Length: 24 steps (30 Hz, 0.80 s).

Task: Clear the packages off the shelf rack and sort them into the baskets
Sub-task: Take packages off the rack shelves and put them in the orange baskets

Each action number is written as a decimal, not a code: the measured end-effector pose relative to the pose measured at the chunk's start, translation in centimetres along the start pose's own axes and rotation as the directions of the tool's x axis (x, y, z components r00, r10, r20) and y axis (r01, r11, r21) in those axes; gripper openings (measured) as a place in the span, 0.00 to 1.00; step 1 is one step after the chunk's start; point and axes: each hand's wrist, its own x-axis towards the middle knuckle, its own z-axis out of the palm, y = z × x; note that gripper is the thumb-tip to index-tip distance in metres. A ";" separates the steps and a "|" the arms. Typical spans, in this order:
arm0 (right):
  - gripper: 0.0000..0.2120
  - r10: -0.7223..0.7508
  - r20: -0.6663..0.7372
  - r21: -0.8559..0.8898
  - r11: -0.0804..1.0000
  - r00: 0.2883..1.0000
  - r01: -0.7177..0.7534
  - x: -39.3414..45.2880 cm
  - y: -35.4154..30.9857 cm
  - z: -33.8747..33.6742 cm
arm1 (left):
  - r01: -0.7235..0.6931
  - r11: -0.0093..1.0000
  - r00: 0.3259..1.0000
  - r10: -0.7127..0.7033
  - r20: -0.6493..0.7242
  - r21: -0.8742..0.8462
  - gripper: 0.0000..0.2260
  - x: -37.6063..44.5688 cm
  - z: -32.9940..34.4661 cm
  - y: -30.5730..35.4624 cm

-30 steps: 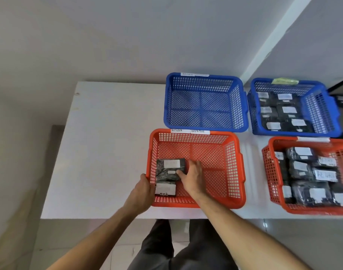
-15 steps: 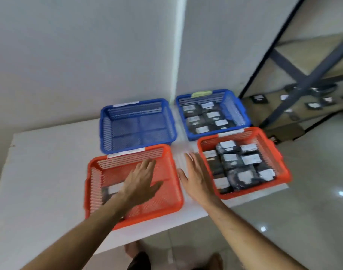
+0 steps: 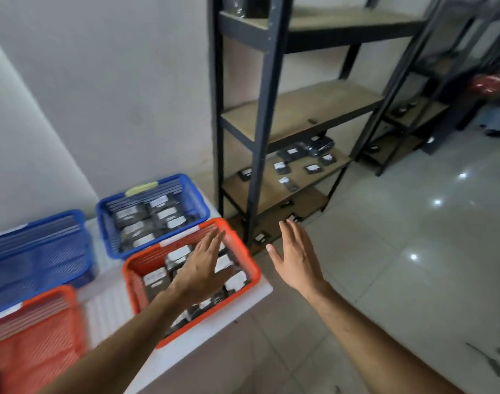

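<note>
With both arms stretched out in front of you, your left hand (image 3: 203, 268) floats over the near orange basket (image 3: 253, 273), fingers straight, gripping nothing. Your right hand (image 3: 295, 261) is past the tabletop (image 3: 106, 314) edge, out over the floor tiles (image 3: 399, 280), just as flat and just as empty. A second ago both hands were down in the other orange basket (image 3: 35, 331) on a package; now that basket sits at your lower left and your view has swung right, toward the rack. I read that drop as finished and a fresh trip as starting.

Under your left hand the near orange basket is packed with dark, white-labelled parcels. Behind it, the blue basket (image 3: 197, 204) is also well stocked; the second blue basket (image 3: 38, 251), further left, looks empty, though blur makes it hard to be sure.

Beyond the tabletop stands the shelf rack (image 3: 260, 137). Its low shelf carries a scatter of packages (image 3: 308, 162), and a few more lie on the bottom level near the floor. The middle shelf looks almost bare. So plenty is left to fetch, and you probably need to step closer and stoop.
</note>
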 end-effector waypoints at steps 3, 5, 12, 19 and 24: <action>0.31 0.028 -0.017 0.014 1.000 0.999 -0.028 2.8 5.2 -2.3 | -0.026 0.995 1.000 0.027 0.012 -0.098 0.39 5.0 2.0 2.9; 0.31 0.056 -0.008 0.038 0.998 0.998 -0.056 5.0 8.2 -3.2 | -0.001 0.984 1.000 0.005 0.021 -0.178 0.42 8.6 3.4 3.9; 0.30 0.090 0.083 0.144 0.984 0.993 -0.101 15.5 18.1 -3.4 | 0.262 0.701 0.954 -0.291 0.070 -0.664 0.45 22.1 8.6 4.7; 0.29 0.078 0.265 0.257 0.955 0.961 -0.148 26.9 24.8 1.0 | 0.298 0.491 0.842 -0.539 -0.017 -0.819 0.34 33.6 10.9 3.8; 0.29 0.089 0.399 0.331 0.914 0.912 -0.234 33.6 27.2 5.9 | 0.343 0.466 0.758 -0.650 -0.052 -0.816 0.40 39.0 12.2 2.4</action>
